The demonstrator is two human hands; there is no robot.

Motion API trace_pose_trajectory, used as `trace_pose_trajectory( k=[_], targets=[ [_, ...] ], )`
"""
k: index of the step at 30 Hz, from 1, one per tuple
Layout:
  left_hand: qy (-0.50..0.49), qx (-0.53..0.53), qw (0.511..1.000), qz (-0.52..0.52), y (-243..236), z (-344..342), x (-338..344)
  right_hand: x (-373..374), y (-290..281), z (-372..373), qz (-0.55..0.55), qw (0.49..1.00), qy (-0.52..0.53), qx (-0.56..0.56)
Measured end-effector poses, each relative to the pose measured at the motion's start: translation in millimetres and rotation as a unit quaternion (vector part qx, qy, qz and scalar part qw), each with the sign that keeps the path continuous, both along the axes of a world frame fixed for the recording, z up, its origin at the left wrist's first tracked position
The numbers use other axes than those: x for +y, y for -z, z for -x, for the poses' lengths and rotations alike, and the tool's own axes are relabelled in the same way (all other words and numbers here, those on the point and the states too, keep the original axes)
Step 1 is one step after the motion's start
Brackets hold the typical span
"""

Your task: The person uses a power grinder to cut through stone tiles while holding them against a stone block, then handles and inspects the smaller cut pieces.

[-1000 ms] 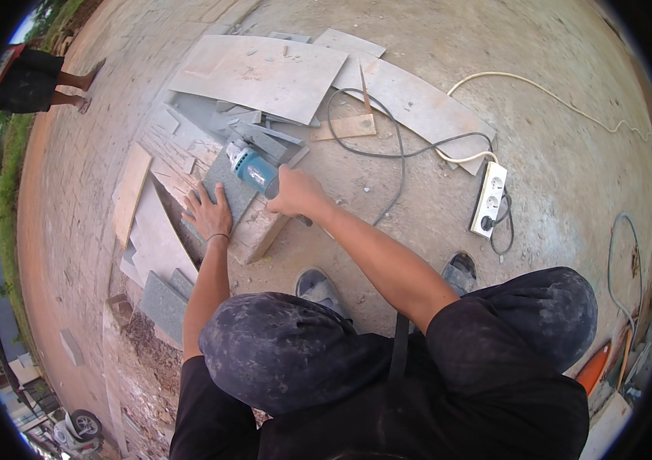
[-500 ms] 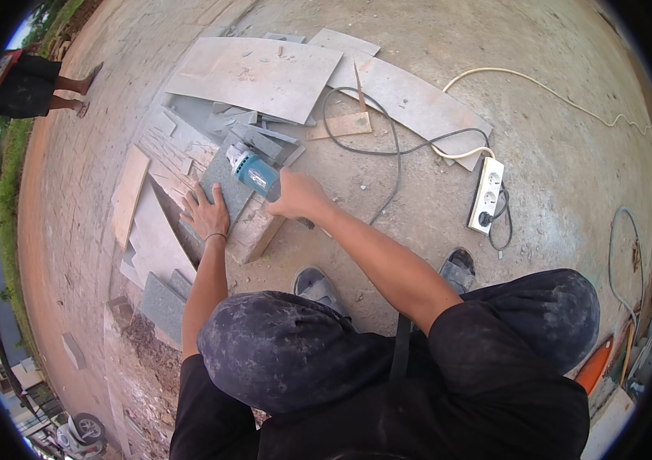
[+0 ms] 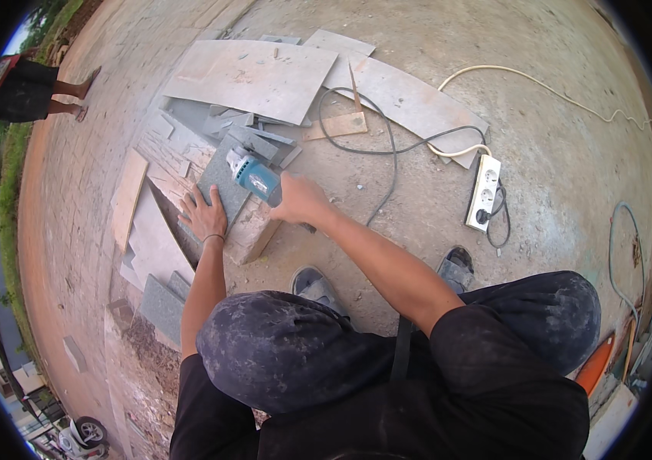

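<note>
My right hand is closed around the rear of a teal angle grinder. The grinder's silver head lies over a grey stone tile; its disc is hidden from me. Fingers spread, my left hand presses flat on the near left part of that tile. The tile rests on a pale block, whose near end sticks out below it. Just beyond the grinder, several narrow offcuts of grey tile lie in a loose heap.
Large pale slabs lie behind the heap, with a wood scrap nearby. A black cord loops across the ground on the right toward a white power strip. More tile pieces lie at left. Another person's legs stand far left.
The whole view has shifted very slightly. My hands, the grinder and the tile keep almost the same places relative to each other.
</note>
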State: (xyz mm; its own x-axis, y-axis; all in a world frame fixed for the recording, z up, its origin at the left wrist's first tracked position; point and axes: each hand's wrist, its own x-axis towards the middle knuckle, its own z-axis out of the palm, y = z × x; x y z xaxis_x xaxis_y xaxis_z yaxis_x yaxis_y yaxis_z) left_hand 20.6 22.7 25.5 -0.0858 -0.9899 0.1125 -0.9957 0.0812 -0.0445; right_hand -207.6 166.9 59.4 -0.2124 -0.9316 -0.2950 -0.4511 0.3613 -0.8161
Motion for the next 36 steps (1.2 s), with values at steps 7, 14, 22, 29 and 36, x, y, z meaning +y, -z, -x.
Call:
trace_pose_trajectory(
  k=[7, 14, 22, 29, 36],
  targets=[
    [0.002, 0.001, 1.000, 0.005, 2, -1, -2, 11, -7, 5, -0.019, 1.000, -0.008, -0.013],
    [-0.001, -0.002, 1.000, 0.003, 3, -4, -3, 25, -7, 2, -0.032, 0.999, -0.009, -0.020],
    [0.014, 0.047, 0.999, 0.001, -2, 0, 3, 40, -8, 32, -0.045, 0.998, 0.025, -0.022],
    [0.050, 0.049, 0.997, 0.010, -12, -28, 10, 37, -14, 95, 0.000, 0.990, 0.138, -0.041],
    [0.285, 0.285, 0.909, -0.109, -42, 71, 125, 34, -16, 109, 0.037, 0.979, 0.188, -0.064]
  ],
)
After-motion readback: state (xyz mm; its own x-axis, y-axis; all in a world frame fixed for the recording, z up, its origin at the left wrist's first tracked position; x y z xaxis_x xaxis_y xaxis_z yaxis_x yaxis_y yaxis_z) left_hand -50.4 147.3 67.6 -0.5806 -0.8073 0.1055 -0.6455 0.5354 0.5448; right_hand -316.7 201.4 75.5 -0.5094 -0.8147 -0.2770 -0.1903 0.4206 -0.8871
